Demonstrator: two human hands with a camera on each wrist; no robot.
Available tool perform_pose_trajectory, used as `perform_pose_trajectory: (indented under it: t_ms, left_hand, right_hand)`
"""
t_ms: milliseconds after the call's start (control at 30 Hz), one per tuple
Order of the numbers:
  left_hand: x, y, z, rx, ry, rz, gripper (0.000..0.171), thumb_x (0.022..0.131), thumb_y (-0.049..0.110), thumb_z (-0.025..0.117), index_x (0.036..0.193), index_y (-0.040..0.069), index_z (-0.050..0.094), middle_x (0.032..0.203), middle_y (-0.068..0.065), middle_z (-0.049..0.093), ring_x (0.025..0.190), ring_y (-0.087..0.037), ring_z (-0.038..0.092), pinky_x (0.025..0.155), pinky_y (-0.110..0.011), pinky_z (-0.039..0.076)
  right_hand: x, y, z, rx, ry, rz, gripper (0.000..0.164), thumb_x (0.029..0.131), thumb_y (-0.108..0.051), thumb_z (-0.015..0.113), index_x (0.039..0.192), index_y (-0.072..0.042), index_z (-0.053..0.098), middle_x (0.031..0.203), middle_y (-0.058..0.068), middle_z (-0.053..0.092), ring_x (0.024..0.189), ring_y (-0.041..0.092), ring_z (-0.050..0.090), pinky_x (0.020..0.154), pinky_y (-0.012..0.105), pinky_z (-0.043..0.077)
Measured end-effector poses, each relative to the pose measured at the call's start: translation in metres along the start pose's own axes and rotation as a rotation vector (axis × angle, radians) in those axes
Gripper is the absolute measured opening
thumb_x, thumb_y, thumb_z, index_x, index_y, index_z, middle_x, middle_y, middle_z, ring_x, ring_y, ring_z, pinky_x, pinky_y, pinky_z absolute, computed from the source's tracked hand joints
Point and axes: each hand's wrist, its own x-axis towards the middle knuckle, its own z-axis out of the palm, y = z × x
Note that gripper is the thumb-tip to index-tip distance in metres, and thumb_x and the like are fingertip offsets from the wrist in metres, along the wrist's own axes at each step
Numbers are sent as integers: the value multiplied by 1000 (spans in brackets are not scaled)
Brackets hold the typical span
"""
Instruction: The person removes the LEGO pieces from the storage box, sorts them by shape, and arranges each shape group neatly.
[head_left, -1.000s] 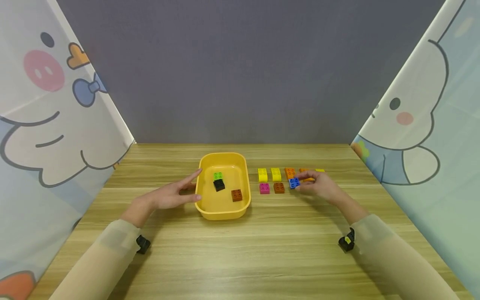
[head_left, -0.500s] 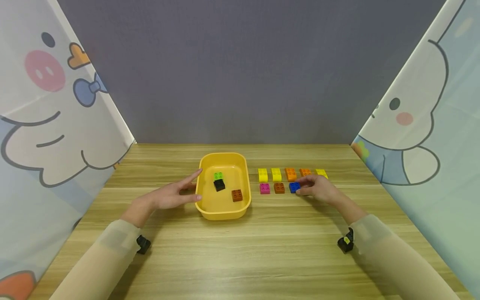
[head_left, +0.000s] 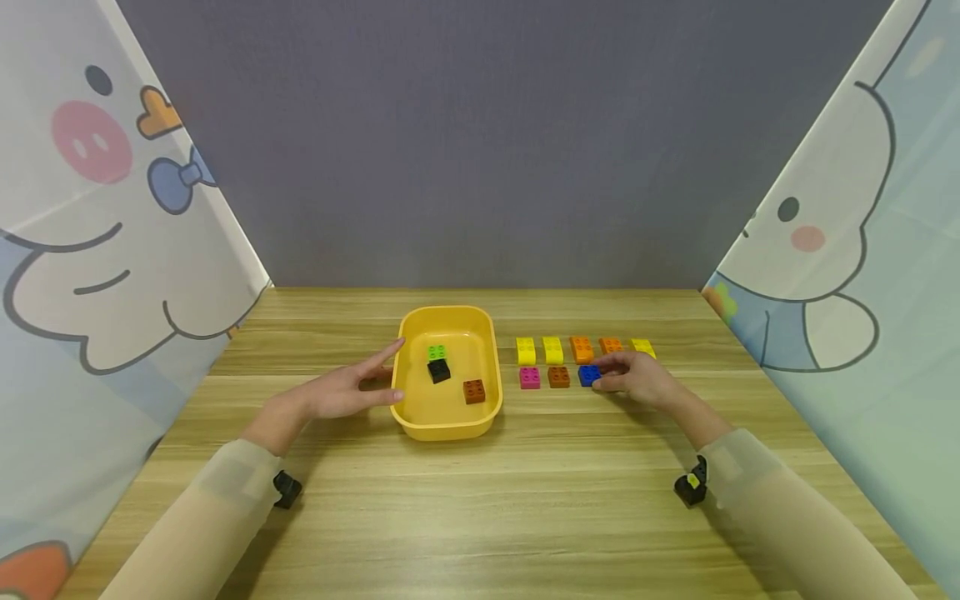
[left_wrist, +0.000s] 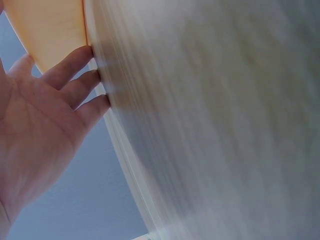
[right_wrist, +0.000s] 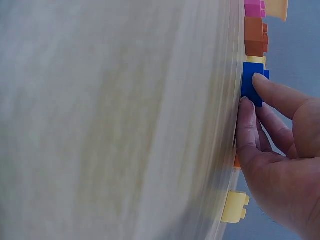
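Observation:
My right hand (head_left: 639,379) pinches a blue building brick (head_left: 588,376), its studs up, at the right end of the front row. In the right wrist view the thumb presses the side of the blue brick (right_wrist: 251,82), and other fingers reach behind and below it. Left of that brick sit a brown brick (head_left: 558,377) and a magenta brick (head_left: 529,378). My left hand (head_left: 341,392) lies with spread, straight fingers against the left rim of a yellow tray (head_left: 446,432); in the left wrist view its fingertips are down at the tabletop.
Inside the tray are a green brick (head_left: 437,352), a black brick (head_left: 438,371) and a brown brick (head_left: 474,391). A back row holds yellow bricks (head_left: 526,350) and orange bricks (head_left: 581,349). A grey panel (head_left: 480,150) stands behind the wooden table (head_left: 480,508).
The right hand has set the blue brick slightly lower, in line with the brown and magenta ones, and shifted a little right. The left hand and tray have stayed put.

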Motion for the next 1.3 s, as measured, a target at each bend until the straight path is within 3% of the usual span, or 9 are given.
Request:
perform_pose_trajectory:
  t_ms: [333, 633, 767, 900, 1300]
  left_hand:
    - [-1, 1, 0, -9, -9, -6, 97, 102, 72, 62, 175, 50, 2, 173, -16, 45, 161, -53, 36, 125, -85, 22]
    - [0, 1, 1, -25, -10, -7, 98, 102, 72, 63, 175, 51, 2, 173, -16, 45, 161, -52, 37, 126, -83, 22]
    - [1, 0, 1, -30, -7, -3, 99, 102, 71, 63, 176, 47, 3, 173, -18, 46, 161, -52, 38, 127, -82, 22]
    - [1, 0, 0, -23, -6, 7, 98, 103, 71, 63, 177, 45, 3, 171, -19, 47, 160, -53, 39, 126, -82, 23]
    - [1, -2, 0, -40, 1, 18, 98, 103, 69, 63, 177, 42, 4, 172, -20, 46, 161, -51, 38, 127, -81, 23]
  right_hand:
    - [-1, -1, -1, -13, 13, -5, 57, 104, -27, 79, 149, 3, 62, 134, 25, 71, 113, 30, 69, 87, 31, 59]
    - [-6, -9, -9, 46, 72, -61, 55, 105, -24, 77, 151, 2, 61, 147, 28, 66, 123, 37, 69, 91, 30, 63]
    - [-5, -24, -9, 46, 114, -108, 51, 106, -26, 76, 149, -1, 64, 141, 24, 70, 119, 32, 68, 88, 29, 61]
    - [-1, -45, -2, 61, 124, -165, 46, 106, -25, 75, 146, -3, 67, 133, 20, 73, 113, 29, 68, 87, 36, 61]
    - [38, -114, 56, 90, 26, -383, 37, 106, -23, 75, 139, -7, 73, 138, 17, 72, 117, 29, 70, 103, 46, 60]
